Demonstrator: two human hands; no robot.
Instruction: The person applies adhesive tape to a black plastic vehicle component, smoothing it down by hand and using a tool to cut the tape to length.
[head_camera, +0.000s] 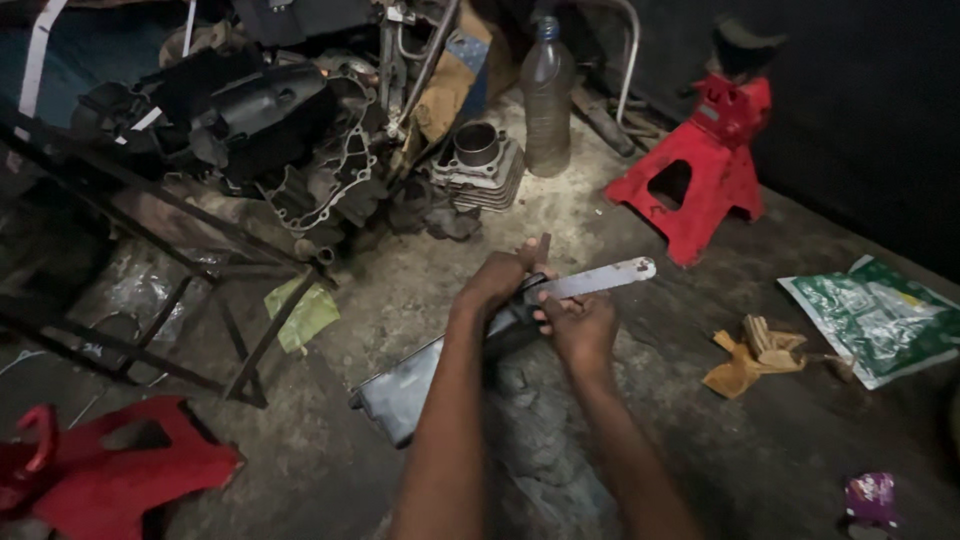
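Note:
My left hand (497, 280) and my right hand (580, 325) meet at the middle of the view, both closed around the dark handle end of a long tool. Its flat grey metal blade (600, 279) points right and slightly up, ending in a rounded tip. A thin dark stick rises between my fingers. Under my left forearm lies a dark grey rectangular metal cover (400, 385) on the dusty concrete floor.
A dismantled engine (300, 140) sits at the back left by a finned cylinder (478, 165) and a plastic bottle (547, 95). Red jack stands (700, 165) stand back right and front left. A green packet (875, 315), torn cardboard (755, 350) and a dark metal frame (180, 290) lie around.

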